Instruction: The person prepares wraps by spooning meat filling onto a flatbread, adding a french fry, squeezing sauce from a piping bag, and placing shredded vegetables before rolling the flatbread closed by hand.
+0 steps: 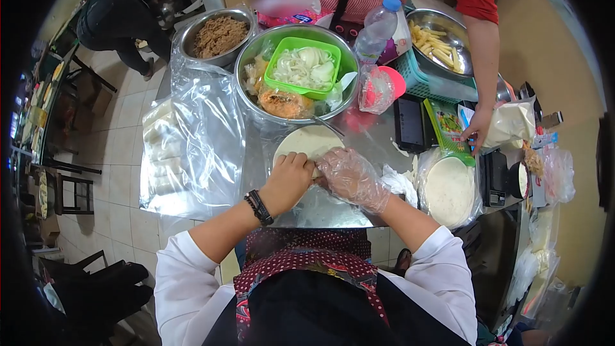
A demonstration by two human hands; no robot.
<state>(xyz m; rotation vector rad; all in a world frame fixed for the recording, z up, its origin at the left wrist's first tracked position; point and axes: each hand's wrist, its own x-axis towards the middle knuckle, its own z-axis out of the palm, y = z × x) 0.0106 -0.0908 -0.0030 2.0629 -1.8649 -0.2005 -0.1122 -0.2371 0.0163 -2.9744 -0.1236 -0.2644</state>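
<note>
A round flatbread [307,140] lies on the metal table near its front edge. My left hand [291,179], bare and with a dark bracelet at the wrist, has its fingers curled on the near part of the flatbread. Touching it from the right is my right hand [346,170], in a clear plastic glove, its fingers also closed on the bread. Both hands cover whatever lies between them. Just beyond stands a large metal bowl [243,93] holding a green container [336,57] of sliced onion and a bag of orange food [285,102].
Wrapped rolls [163,147] lie under plastic at left, below a bowl of brown filling [221,36]. More flatbreads [450,192] are at right, near a dark tablet [410,122]. A co-worker's hand [477,129] touches a green packet [448,128]. A bottle [377,32] stands behind.
</note>
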